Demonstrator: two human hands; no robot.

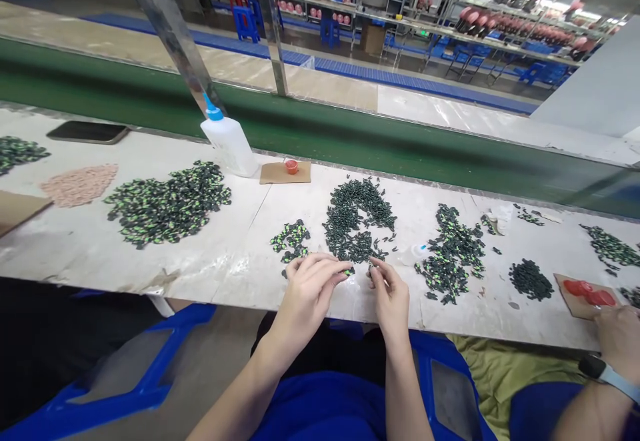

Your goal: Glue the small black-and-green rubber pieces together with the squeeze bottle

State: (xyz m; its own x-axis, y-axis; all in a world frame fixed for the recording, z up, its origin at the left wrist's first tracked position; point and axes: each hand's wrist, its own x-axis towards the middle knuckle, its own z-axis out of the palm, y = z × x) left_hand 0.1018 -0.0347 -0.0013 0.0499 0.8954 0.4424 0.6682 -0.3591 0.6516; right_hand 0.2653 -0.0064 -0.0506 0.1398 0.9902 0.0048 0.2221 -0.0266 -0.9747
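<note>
From my head camera, my left hand (pixel 307 287) pinches a small green-and-dark piece (pixel 349 271) in closed fingers; my right hand (pixel 390 291) pinches another, too small to make out. Both hover over the worn white tabletop (pixel 210 261) by the dark pile (pixel 357 221). A green conveyor (pixel 320 127) runs behind, with shelves beyond.

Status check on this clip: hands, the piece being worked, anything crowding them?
Left hand pinching a small green piece at the fingertips. Right hand pinching a small dark piece beside it. Dark pile just beyond; co-worker's hand far right, apart.
</note>
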